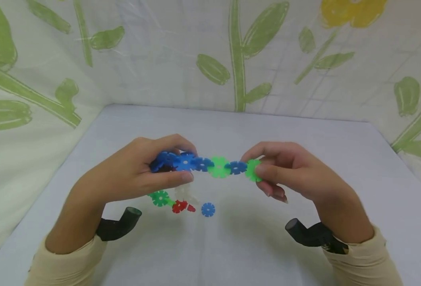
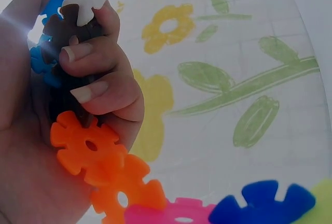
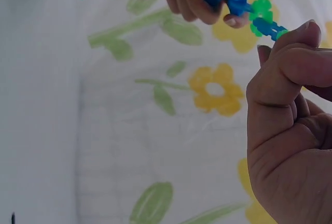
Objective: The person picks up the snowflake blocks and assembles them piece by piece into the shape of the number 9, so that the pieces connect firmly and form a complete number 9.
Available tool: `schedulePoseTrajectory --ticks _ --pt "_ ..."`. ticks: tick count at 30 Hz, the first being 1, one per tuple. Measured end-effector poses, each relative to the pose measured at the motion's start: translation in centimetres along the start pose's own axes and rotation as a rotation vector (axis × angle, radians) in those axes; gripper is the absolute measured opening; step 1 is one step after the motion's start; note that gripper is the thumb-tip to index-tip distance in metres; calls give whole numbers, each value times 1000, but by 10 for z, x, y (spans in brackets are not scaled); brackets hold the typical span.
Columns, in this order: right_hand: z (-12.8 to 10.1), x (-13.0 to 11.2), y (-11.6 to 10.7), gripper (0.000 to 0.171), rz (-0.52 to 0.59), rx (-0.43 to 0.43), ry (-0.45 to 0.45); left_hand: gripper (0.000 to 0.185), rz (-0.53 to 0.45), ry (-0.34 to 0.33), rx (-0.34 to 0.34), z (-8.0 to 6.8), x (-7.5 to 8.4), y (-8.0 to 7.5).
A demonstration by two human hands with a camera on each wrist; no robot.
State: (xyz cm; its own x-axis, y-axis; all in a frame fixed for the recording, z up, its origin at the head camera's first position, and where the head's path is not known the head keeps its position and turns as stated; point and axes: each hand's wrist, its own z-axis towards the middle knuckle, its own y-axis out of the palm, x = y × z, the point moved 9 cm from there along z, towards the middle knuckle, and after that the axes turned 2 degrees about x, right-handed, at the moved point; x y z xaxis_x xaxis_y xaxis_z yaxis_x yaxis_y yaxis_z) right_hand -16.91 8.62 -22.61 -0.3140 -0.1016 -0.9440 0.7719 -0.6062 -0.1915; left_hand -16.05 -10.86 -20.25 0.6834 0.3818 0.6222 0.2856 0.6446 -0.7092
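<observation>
1. Curling round the blue end of a chain of snowflake discs [image 1: 210, 166], the left hand [image 1: 139, 171] grips it above the desk [image 1: 303, 151].
2. Midway, the chain hangs between both hands.
3. Thumb and fingers of the right hand [image 1: 296, 171] pinch its green end disc [image 1: 252, 170].

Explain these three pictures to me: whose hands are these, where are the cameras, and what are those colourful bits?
No machine here: a person works with two bare hands. The wide picture comes from a camera on their head, looking down at a white table. The other two come from cameras strapped to each wrist, so they see the hands from very close.

The left hand grips one end of a chain of snowflake discs, blue and green plastic pieces slotted together. The right hand pinches the green disc at the other end. The chain is lifted off the table. The left wrist picture shows more joined discs, with orange discs hanging below the palm. A loose blue disc lies on the table.
</observation>
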Motion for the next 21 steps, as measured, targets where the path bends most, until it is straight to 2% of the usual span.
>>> schedulePoseTrajectory --ticks 4,7,11,17,21 --pt "2 1 -1 28 23 -9 -30 26 23 -9 16 0 -3 -2" --pt "4 0 1 32 106 -45 -102 26 25 -16 48 0 -7 -5" --pt "8 -1 8 32 234 -111 -178 26 -23 6 70 1 -11 -6" --pt "11 -4 16 40 329 -156 -241 26 -74 7 28 2 -13 0" --pt "9 -13 25 50 365 -246 -311 24 -134 54 -17 3 -12 6"
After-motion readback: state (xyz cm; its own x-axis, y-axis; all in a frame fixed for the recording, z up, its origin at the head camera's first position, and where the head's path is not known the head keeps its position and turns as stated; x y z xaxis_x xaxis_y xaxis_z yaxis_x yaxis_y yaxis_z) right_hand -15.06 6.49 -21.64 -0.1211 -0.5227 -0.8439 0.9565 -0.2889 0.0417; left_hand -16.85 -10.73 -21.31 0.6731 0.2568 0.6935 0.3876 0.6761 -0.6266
